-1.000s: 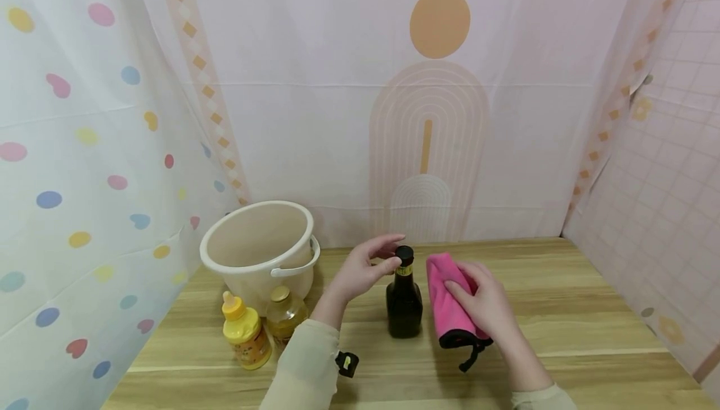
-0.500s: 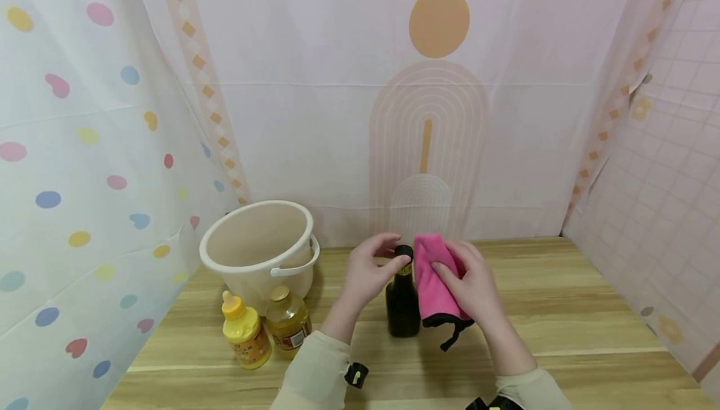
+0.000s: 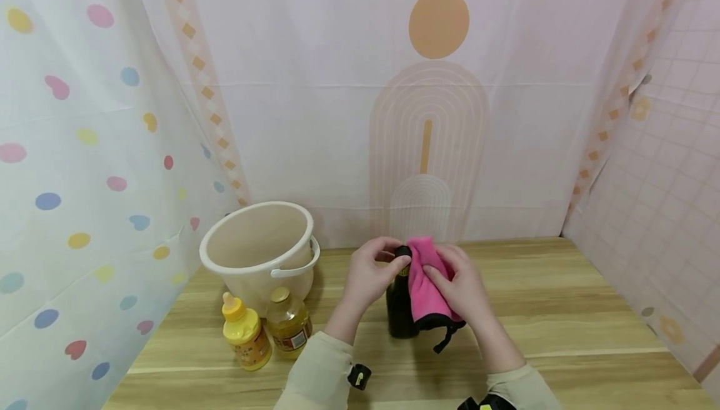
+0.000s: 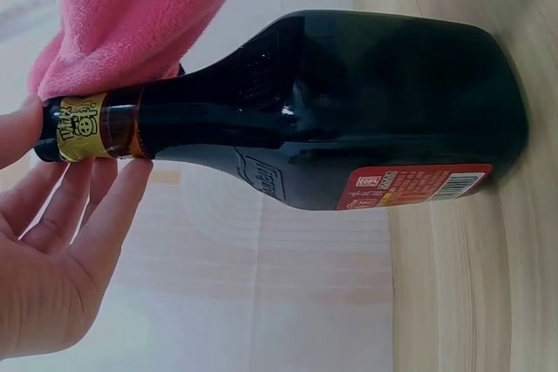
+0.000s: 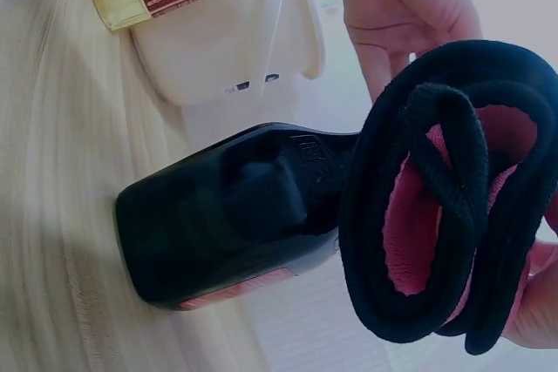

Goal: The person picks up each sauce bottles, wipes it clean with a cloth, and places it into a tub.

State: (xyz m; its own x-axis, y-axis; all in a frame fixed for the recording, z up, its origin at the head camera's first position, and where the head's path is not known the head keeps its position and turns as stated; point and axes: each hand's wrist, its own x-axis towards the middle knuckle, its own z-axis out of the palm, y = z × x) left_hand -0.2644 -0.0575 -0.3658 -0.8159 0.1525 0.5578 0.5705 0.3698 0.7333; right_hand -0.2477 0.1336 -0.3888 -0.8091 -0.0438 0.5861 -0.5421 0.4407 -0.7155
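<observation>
A dark glass sauce bottle [image 3: 398, 313] with a black cap stands upright on the table. My left hand [image 3: 365, 277] pinches it at the top, thumb on the cap and fingertips along the neck. In the left wrist view the bottle [image 4: 392, 98] shows a gold neck band and a red label. My right hand [image 3: 462, 285] grips a folded pink cloth [image 3: 423, 291], which lies against the right side of the bottle's neck. The cloth's black edging [image 5: 362, 250] and a cord loop face the right wrist camera. In the head view the cloth hides part of the bottle's right side.
To the left stands a cream bucket [image 3: 255, 269] with its handle down. In front of it are a yellow squeeze bottle [image 3: 246, 338] and a glass jar [image 3: 288, 322] of amber liquid. A patterned curtain [image 3: 315, 147] hangs behind the wooden table [image 3: 540, 310].
My right hand has brought the pink cloth leftward up to the bottle's neck. My left hand has closed in on the cap and neck. The bottle stays in place.
</observation>
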